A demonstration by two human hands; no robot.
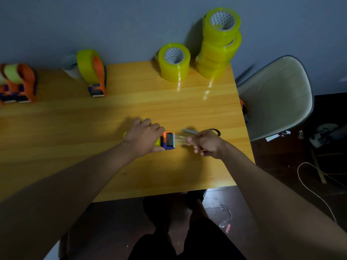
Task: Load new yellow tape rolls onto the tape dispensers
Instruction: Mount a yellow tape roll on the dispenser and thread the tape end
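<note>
My left hand (144, 136) grips an orange and blue tape dispenser (168, 140) lying on the wooden table (75, 139); a yellow roll sits in it, mostly hidden under the hand. My right hand (207, 143) pinches the clear free end of the tape (181, 139), stretched out from the dispenser's blade end. A single yellow tape roll (174, 61) stands at the table's back edge. Beside it rises a stack of yellow rolls (218, 42).
Two loaded orange dispensers stand at the back left, one (93, 72) nearer the middle and one (17, 83) at the edge. Scissors (199, 131) lie just behind my right hand. A pale chair (276, 96) stands right of the table. A cord (309, 186) lies on the dark floor.
</note>
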